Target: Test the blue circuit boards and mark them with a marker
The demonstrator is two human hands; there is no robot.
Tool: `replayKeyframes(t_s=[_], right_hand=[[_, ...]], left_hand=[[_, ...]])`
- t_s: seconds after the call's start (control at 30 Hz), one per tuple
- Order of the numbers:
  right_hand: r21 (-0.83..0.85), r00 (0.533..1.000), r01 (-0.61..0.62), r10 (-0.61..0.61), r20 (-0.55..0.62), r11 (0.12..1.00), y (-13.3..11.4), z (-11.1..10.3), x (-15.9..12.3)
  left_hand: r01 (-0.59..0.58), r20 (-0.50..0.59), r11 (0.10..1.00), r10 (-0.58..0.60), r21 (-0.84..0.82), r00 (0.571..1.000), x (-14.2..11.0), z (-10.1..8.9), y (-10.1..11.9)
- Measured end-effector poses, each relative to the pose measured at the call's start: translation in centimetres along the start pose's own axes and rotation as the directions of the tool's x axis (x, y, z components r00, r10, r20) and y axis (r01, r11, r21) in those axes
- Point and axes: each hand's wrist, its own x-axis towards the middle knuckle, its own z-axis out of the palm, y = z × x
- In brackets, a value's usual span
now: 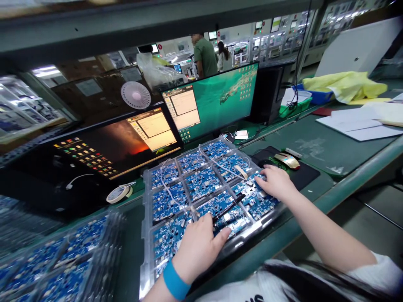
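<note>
A clear plastic tray (pixel 147 235) lies on the bench, its compartments filled with blue circuit boards (pixel 204 183). My left hand (pixel 199 241), with a blue band (pixel 175 280) on its wrist, rests over the front compartments. Its thumb is stretched away from the fingers, whose tips are partly hidden. Over the boards at the tray's right side lies my right hand (pixel 276 183), thumb and fingers apart. White cables (pixel 168 188) run across the boards, and a black cable (pixel 229 207) lies between my hands.
Two monitors (pixel 217 105) stand behind the tray. A computer mouse (pixel 287 161) sits on a black pad (pixel 307 175) at right. Stacked board trays (pixel 110 247) occupy the left front. A tape roll (pixel 119 193) lies near the left monitor. Two people (pixel 206 56) are in the background.
</note>
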Motion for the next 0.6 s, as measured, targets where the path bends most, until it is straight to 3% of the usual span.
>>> replayKeyframes(t_s=[0.17, 0.3, 0.47, 0.6], right_hand=[[0.159, 0.995, -0.048, 0.033, 0.099, 0.986, -0.3, -1.9, -0.6], [0.263, 0.972, -0.093, 0.029, 0.235, 0.96, -0.3, -3.2, -0.7], [0.449, 0.949, -0.09, -0.06, 0.308, 0.889, 0.7, -3.5, -0.6], [0.575, 0.956, -0.114, -0.068, 0.285, 0.81, 1.4, -2.6, -0.7]], left_hand=[[0.001, -0.026, 0.993, 0.002, 0.121, 1.0, -0.1, 0.1, 0.5], [-0.012, 0.038, 0.999, 0.01, 0.05, 0.999, -0.3, -0.1, 0.7], [0.071, 0.036, 0.971, -0.064, -0.229, 0.997, -0.6, -0.3, 0.0], [0.142, -0.003, 0.837, -0.169, -0.529, 0.986, -0.6, 0.0, -1.0]])
